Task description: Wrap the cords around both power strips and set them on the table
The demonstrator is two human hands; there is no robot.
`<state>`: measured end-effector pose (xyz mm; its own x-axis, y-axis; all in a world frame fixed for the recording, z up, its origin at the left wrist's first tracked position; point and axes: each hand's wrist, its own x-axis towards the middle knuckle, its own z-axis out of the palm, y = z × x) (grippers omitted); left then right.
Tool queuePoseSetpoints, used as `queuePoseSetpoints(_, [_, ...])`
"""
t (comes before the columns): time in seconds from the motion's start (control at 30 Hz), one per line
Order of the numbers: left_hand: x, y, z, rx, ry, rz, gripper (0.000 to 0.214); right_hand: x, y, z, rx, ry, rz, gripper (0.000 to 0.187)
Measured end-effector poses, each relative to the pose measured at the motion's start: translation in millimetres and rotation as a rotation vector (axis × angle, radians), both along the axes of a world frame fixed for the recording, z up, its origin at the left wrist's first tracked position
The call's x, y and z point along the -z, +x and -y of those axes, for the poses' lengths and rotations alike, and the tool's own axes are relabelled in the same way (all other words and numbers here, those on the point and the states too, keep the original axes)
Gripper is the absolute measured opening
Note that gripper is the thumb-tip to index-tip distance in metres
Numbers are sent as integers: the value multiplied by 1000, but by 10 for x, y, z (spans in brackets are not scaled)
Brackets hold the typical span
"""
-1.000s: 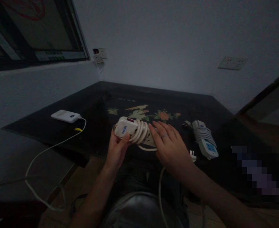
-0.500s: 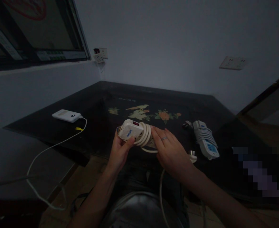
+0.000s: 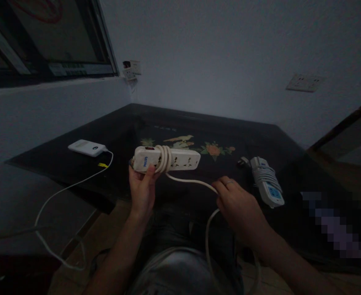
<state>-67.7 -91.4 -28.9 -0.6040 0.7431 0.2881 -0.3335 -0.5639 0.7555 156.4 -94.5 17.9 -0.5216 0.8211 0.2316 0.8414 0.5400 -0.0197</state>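
A dark counter (image 3: 76, 164) carries a second wound strip (image 3: 266, 182) near its right edge and a power bank (image 3: 86, 148) at the left. Above its front edge, the left hand (image 3: 141, 190) has its fingers wrapped round a rigid, light-looking white power strip (image 3: 168, 159); the plain switch end looks the best grip. The right hand (image 3: 240, 205) pinches its springy cord (image 3: 189, 180), likely to uncoil unless kept taut.

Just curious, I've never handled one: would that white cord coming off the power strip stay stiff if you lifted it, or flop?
Probably floppy: the white cord sags between the white plastic power strip and the right hand, then droops below. It likely bends easily, since several loops wrap tightly round the strip. It seems light; the left hand alone holds the strip up.
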Motion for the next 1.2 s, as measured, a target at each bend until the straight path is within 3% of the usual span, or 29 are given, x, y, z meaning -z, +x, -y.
queuePoseSetpoints(0.2, [7, -33, -73, -168, 51, -24, 47, -183, 190, 46, -111, -853, -630, 24])
queuePoseSetpoints(0.3, [53, -56, -103, -218, 24, -92, 49, -360, 220, 71, -124, -1003, -684, 33])
queuePoseSetpoints(0.37, [73, -83, -108, -181, -2, -156, 47, -480, 224, 75, -176, -911, -623, 34])
queuePoseSetpoints(0.5, [52, -136, -75, 25, -69, -219, 43, -661, 226, 36, -316, -552, -466, 31])
queuePoseSetpoints(0.7, [34, -203, 12, 439, -215, -128, 45, -748, 298, -197, -259, 139, -165, 33])
queuePoseSetpoints(0.87, [46, -195, 46, 653, -277, -97, 44, -872, 340, -449, -228, 239, -23, 33])
queuePoseSetpoints(1.0, [-56, -169, 25, 592, -231, -187, 42, -1059, 317, -658, -222, 201, 176, 24])
queuePoseSetpoints(1.1, [-186, -213, -22, 384, -160, -332, 39, -1185, 336, -814, -219, 200, 329, 12])
queuePoseSetpoints(1.2, [-363, -292, -76, 167, -70, -467, 41, -1271, 374, -921, -242, 244, 342, 15])
